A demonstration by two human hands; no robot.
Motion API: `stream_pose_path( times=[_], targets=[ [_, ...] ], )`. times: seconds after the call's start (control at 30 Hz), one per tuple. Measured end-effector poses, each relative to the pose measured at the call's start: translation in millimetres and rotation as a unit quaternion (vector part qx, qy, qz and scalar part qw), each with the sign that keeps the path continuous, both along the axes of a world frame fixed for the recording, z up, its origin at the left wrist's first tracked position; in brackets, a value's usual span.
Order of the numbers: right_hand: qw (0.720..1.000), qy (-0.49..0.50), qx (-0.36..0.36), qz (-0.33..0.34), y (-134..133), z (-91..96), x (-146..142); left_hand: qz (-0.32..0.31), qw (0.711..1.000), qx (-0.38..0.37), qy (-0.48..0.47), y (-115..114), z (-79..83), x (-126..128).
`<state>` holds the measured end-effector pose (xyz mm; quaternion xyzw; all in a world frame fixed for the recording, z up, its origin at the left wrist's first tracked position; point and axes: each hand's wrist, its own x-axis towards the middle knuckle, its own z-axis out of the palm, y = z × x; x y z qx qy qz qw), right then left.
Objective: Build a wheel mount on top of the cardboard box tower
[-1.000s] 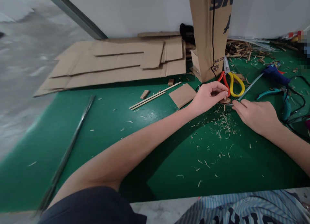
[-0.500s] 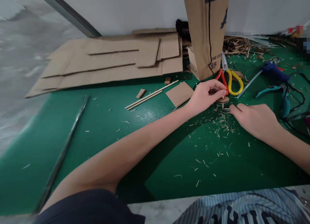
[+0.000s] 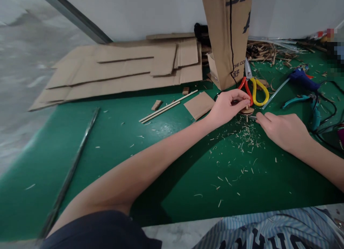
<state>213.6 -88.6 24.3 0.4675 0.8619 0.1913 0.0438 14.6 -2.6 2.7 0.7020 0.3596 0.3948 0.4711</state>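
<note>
While a blue striped cloth lies along the near edge, pale wood shavings are strewn over the green mat just short of the hands. Beyond them the left hand is pinched shut, thumb and fingers closed on a small round wooden disc on a short peg, which stands on the mat between both hands. At 4 o'clock of the disc the right hand is curled closed, its forefinger stretched forward over a small grey metal tip. Whether that tip touches the disc or stops just beside it cannot be told. The tool behind the tip is hidden under the fingers, so its kind is unclear.

A slip looks like the main risk. The tip points towards the left fingertips, and a hard push on so small a piece could drive it into them or snap the peg.

At 1 o'clock of the disc lie red-and-yellow-handled scissors, close enough to be knocked. Farther off, at 12 o'clock, an upright brown cardboard box is cut off by the top edge. At 10 o'clock flat brown cardboard sheets lie against the wall.
</note>
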Motion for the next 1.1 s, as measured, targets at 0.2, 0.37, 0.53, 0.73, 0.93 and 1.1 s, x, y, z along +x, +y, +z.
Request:
stream_pose_path(
  times=[0.2, 0.37, 0.53, 0.73, 0.93, 1.1],
  targets=[
    [1.000, -0.015, 0.003, 0.021, -5, -3.7, 1, 0.006, 1.000, 0.014, 0.011, -1, 2.0, -1],
    [0.999, 0.010, 0.042, 0.002, 6, -3.9, 5, -0.001, 1.000, -0.003, 0.013, -1, 3.0, -1],
    [1.000, 0.010, 0.019, -0.018, 11, -3.3, 2, -0.007, 1.000, -0.024, -0.007, 1, -1.4, 0],
    [1.000, -0.013, -0.025, 0.007, -1, -2.7, -1, -0.005, 1.000, -0.016, -0.021, 1, -4.2, 0],
    [1.000, -0.002, 0.018, 0.006, 2, -4.7, 0, 0.003, 1.000, -0.009, -0.008, 0, -0.9, 0],
    [1.000, -0.004, 0.009, -0.026, 4, -2.1, -5, 0.004, 1.000, -0.017, -0.013, 1, -0.2, 0]
  ],
)
